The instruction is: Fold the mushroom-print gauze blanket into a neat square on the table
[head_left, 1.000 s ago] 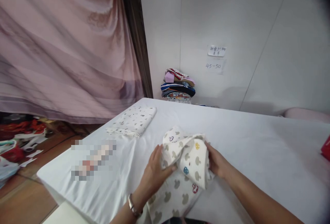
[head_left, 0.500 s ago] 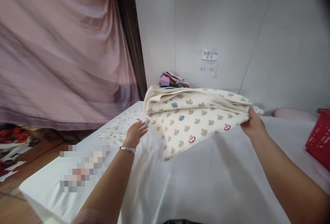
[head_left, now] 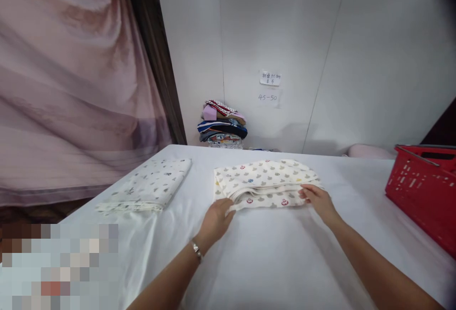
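A cream cloth point(head_left: 265, 177) printed with grey, red and blue mushrooms lies folded in layers on the white-covered table point(head_left: 263, 257). Its near edge bulges in a loose fold. At the near left corner of this cloth, my left hand point(head_left: 217, 217), with a silver bracelet at the wrist, pinches the edge. My right hand point(head_left: 318, 200) is closed on the near right part, thumb and fingers at the layered edge. Off to the left lies a second white cloth point(head_left: 149, 184) with small dark motifs, folded flat and apart from both hands.
A stack of folded fabrics point(head_left: 223, 127) stands behind the table's far edge, by the wall. On the right is a red plastic basket point(head_left: 420, 191). A pink curtain point(head_left: 71, 86) hangs at left. Paper notes point(head_left: 270, 86) are on the wall. A blurred patch covers the lower left.
The mushroom-print cloth has come down from the air onto the table. My left hand, open and off the cloth before, now grips its left corner. The view has shifted right.
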Demonstrator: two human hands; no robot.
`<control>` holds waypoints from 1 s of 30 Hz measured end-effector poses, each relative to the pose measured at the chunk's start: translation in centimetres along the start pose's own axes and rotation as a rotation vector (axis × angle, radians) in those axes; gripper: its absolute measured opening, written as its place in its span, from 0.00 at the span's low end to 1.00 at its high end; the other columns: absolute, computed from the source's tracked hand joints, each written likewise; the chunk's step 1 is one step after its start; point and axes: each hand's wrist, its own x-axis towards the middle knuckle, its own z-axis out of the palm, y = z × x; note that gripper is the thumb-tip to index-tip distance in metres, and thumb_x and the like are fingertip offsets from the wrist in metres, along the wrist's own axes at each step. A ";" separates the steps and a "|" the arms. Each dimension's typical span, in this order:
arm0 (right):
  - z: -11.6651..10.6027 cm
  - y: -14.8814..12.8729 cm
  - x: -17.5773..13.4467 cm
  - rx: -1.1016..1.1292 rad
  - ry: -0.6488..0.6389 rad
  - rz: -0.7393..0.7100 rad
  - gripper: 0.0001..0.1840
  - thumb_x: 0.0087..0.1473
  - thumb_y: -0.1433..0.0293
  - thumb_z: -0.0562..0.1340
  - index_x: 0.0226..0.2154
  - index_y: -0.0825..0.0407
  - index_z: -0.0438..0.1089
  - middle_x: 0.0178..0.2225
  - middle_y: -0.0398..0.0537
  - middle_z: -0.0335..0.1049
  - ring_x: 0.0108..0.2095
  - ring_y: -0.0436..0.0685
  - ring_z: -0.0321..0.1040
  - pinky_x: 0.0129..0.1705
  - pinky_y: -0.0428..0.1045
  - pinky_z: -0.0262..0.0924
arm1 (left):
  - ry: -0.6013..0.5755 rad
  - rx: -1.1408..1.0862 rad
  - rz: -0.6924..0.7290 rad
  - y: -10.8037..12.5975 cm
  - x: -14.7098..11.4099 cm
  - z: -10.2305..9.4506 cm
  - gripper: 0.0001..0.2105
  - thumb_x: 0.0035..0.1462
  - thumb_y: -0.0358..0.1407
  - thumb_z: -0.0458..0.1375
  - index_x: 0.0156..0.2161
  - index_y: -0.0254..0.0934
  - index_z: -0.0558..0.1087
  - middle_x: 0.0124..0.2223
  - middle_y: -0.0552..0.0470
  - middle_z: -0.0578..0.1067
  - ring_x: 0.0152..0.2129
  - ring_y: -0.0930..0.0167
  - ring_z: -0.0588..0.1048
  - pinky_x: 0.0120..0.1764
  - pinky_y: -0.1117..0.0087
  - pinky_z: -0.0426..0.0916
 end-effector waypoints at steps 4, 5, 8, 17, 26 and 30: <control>2.4 -0.4 0.0 -0.388 -0.294 -0.318 0.17 0.46 0.63 0.60 0.40 0.47 0.74 0.44 0.48 0.73 0.47 0.62 0.67 0.49 0.58 0.59 | -0.111 0.246 0.085 1.0 1.9 2.2 0.17 0.53 0.32 0.55 0.50 0.40 0.69 0.53 0.45 0.70 0.50 0.60 0.67 0.51 0.55 0.61; 2.7 -0.2 -0.1 -0.430 -0.357 -0.360 0.17 0.46 0.64 0.60 0.41 0.46 0.74 0.46 0.48 0.72 0.49 0.63 0.65 0.52 0.58 0.56 | -0.125 0.296 0.079 0.9 2.3 2.5 0.16 0.54 0.30 0.53 0.49 0.39 0.69 0.52 0.45 0.70 0.50 0.60 0.67 0.50 0.56 0.62; 2.1 1.0 0.2 -0.467 -0.440 -0.404 0.17 0.43 0.65 0.62 0.39 0.46 0.75 0.47 0.47 0.72 0.52 0.63 0.63 0.56 0.59 0.50 | -0.143 0.400 0.052 0.5 3.6 2.4 0.15 0.55 0.24 0.46 0.42 0.37 0.72 0.46 0.44 0.72 0.46 0.61 0.68 0.45 0.60 0.65; -4.3 0.1 -3.6 -0.649 -0.303 -0.346 0.15 0.52 0.63 0.56 0.38 0.45 0.75 0.42 0.46 0.74 0.44 0.63 0.68 0.47 0.56 0.60 | 0.126 0.366 0.136 0.2 0.2 -4.6 0.14 0.54 0.26 0.46 0.40 0.38 0.71 0.42 0.46 0.74 0.43 0.63 0.69 0.45 0.62 0.66; -5.7 -3.1 -13.0 -0.639 -0.699 -0.139 0.19 0.55 0.61 0.54 0.46 0.47 0.71 0.50 0.49 0.69 0.48 0.60 0.66 0.50 0.54 0.61 | -0.224 0.161 -0.058 -2.0 -10.9 -9.3 0.16 0.59 0.41 0.51 0.51 0.47 0.67 0.52 0.53 0.72 0.42 0.69 0.75 0.39 0.70 0.72; -5.6 -1.6 -10.0 -0.938 -0.675 -0.284 0.31 0.48 0.67 0.57 0.57 0.44 0.60 0.61 0.46 0.54 0.61 0.63 0.49 0.61 0.59 0.47 | -0.070 0.316 -0.019 -2.0 -9.1 -8.6 0.23 0.58 0.41 0.51 0.59 0.45 0.59 0.59 0.50 0.65 0.46 0.66 0.73 0.38 0.69 0.72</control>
